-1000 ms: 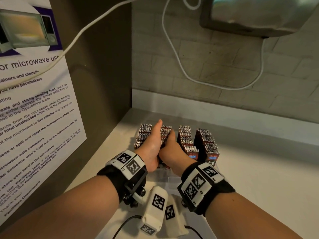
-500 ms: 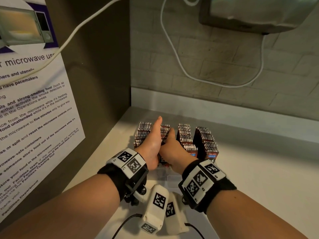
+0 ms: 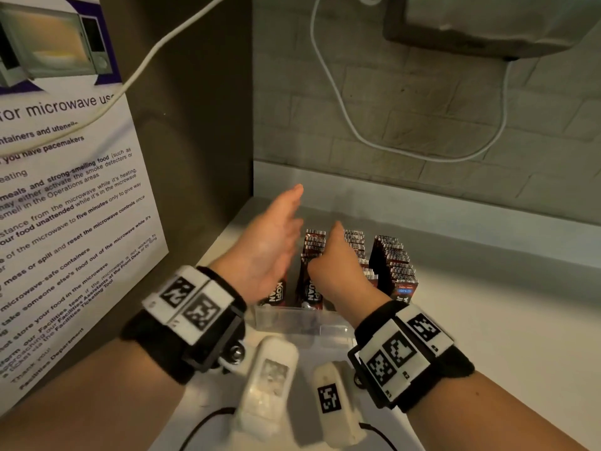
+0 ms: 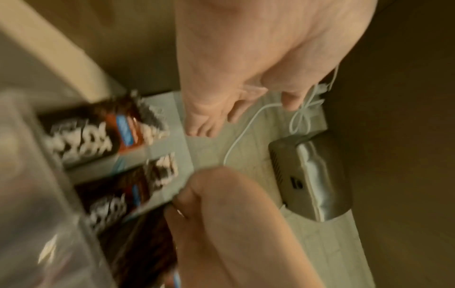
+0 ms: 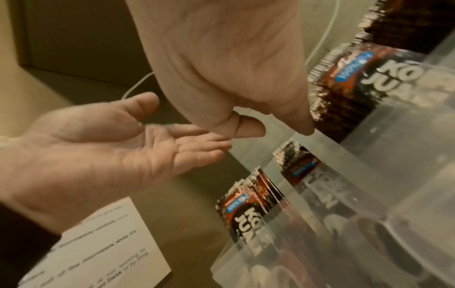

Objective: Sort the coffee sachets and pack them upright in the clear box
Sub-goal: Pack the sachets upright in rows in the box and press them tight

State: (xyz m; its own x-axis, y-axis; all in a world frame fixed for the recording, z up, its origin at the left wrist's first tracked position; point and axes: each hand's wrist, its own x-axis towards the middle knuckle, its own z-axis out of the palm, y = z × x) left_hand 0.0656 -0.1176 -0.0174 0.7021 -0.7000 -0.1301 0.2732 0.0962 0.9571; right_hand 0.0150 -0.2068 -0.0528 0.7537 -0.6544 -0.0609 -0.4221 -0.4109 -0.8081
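Note:
The clear box (image 3: 292, 317) stands on the white counter with several rows of dark-red coffee sachets (image 3: 395, 265) upright in it. My left hand (image 3: 276, 242) hovers above the leftmost row, palm turned right, fingers straight, holding nothing; the right wrist view shows that left hand (image 5: 110, 152) as a bare palm. My right hand (image 3: 338, 265) sits on the second row with curled fingers. In the right wrist view the right hand (image 5: 234, 78) has its thumb tucked in and one fingertip on a clear divider (image 5: 344, 154). No sachet shows in it.
A microwave notice (image 3: 65, 206) covers the left wall close to my left arm. A white cable (image 3: 341, 102) loops down the tiled back wall from a metal appliance (image 3: 487, 21) overhead. Bare white counter (image 3: 504, 320) lies to the right of the box.
My left hand has lifted off the sachet rows and swung up and to the left, away from the right hand. The right hand stays on the rows.

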